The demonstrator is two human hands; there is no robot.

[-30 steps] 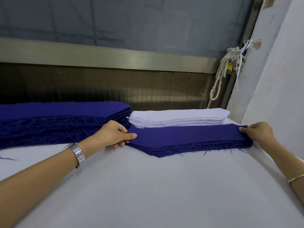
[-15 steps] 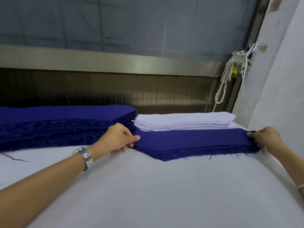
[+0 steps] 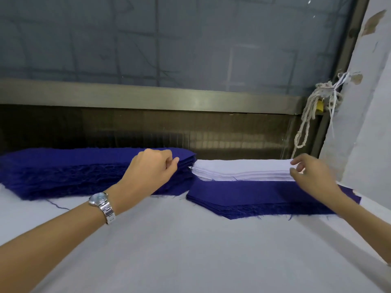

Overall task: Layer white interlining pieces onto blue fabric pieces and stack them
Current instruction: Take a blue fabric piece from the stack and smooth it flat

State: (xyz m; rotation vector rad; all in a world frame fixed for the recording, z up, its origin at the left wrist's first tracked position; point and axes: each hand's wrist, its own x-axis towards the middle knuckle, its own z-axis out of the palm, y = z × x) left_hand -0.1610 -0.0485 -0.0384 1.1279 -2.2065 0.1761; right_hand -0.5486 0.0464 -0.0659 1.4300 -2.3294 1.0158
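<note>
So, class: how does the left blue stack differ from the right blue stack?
The left blue stack is much thicker than the right blue stack. The left blue stack lies beside the white stack; the right blue stack lies in front of it. Both are dark blue with frayed near edges.

Bare left hand (image 3: 152, 169) stretched forward, fingers curled, thumb meeting forefinger (possibly pinching), right hand (image 3: 311, 176) forward, fingers loosely apart

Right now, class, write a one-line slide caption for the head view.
Left hand at the big blue pile, right hand at the white interlining pile.
</note>
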